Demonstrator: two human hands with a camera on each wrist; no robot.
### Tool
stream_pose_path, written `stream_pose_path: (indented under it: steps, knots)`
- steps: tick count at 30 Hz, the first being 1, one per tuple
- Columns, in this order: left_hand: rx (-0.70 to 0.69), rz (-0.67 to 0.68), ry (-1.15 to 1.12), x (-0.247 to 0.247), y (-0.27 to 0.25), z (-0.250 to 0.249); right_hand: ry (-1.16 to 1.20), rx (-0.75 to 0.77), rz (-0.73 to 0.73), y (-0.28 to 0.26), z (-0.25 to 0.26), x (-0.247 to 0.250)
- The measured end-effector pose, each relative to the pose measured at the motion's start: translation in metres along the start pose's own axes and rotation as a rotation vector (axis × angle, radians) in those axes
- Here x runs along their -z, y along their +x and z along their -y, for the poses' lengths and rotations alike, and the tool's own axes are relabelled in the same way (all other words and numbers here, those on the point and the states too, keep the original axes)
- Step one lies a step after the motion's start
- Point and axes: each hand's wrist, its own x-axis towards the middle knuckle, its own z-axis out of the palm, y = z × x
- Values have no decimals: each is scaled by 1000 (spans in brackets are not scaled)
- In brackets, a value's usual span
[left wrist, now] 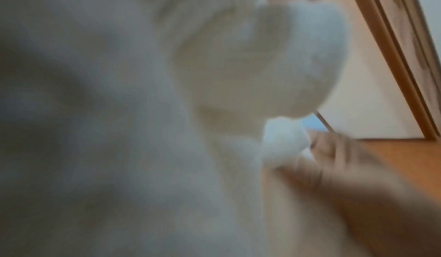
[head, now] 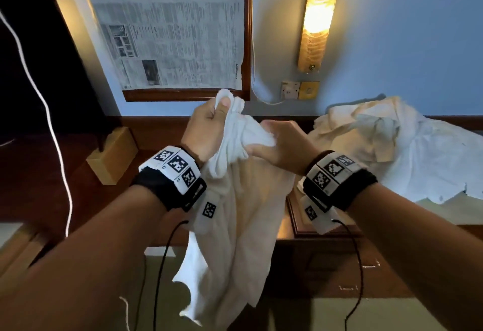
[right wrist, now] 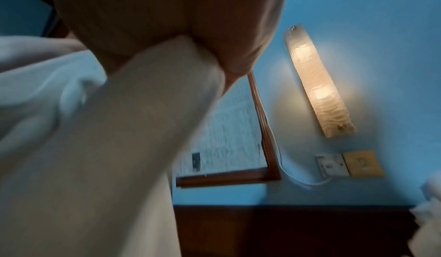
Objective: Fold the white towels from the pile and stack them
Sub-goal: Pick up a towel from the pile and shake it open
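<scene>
A white towel hangs bunched in the air in front of me, its lower end dangling toward the floor. My left hand grips the towel's top end in a fist, thumb pressed on the cloth. My right hand holds the bunched cloth just to the right and slightly lower. The pile of white towels lies crumpled on the wooden tabletop at the right. The left wrist view is blurred and filled by the towel. In the right wrist view the towel runs out of my closed right hand.
A dark cabinet stands at the left with a white cord hanging before it. A wooden block sits on the dark surface. A framed newspaper, wall lamp and sockets are on the blue wall.
</scene>
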Motion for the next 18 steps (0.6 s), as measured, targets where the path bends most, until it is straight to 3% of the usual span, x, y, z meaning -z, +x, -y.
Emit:
stream_pose_path:
  steps: [4, 8, 11, 14, 16, 18]
  knots:
    - [-26, -17, 26, 25, 3, -2, -100, -128, 128, -14, -18, -32]
    - [26, -88, -21, 57, -1, -2, -69, -422, 287, -39, -63, -67]
    - [114, -124, -76, 80, -5, 5, 88, -509, 190, -47, -88, -71]
    - [170, -99, -167, 80, -14, 10, 194, -288, -10, -27, -68, -55]
    - [216, -23, -270, 64, -21, 6, 203, -63, -28, -3, -37, -42]
    - [251, 120, -416, 42, -26, 2, 127, 64, -28, 22, -11, -31]
